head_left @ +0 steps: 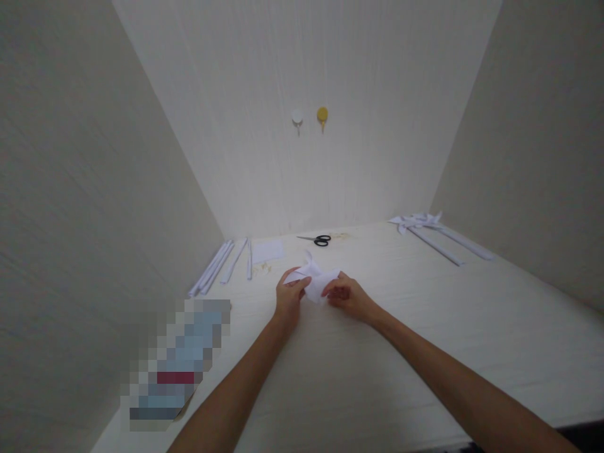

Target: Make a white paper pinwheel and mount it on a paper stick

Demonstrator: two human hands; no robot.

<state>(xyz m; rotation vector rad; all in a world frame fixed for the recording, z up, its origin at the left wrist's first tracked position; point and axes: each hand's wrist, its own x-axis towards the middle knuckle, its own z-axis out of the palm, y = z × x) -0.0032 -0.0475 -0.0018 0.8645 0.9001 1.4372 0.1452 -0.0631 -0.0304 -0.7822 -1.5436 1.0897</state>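
Note:
Between my two hands, above the white table, is a paper pinwheel [314, 284] of white paper with pointed, curled blades. My left hand [289, 298] grips its left side, the thumb lying over the paper near the middle. On the right side, my right hand [349, 297] pinches a blade with curled fingers. Beyond the paper lies a pair of black-handled scissors [321, 240], pointing left. Left of the scissors is a flat white paper sheet [268, 251], with small tan bits [262, 268] in front of it.
Several rolled paper sticks [212, 267] lie at the left. Finished-looking pinwheels [415, 221] on paper sticks [436, 246] rest at the back right. A blurred-out item [184, 362] is at front left. Walls enclose three sides; a white hook [297, 117] and a yellow hook [322, 115] hang behind.

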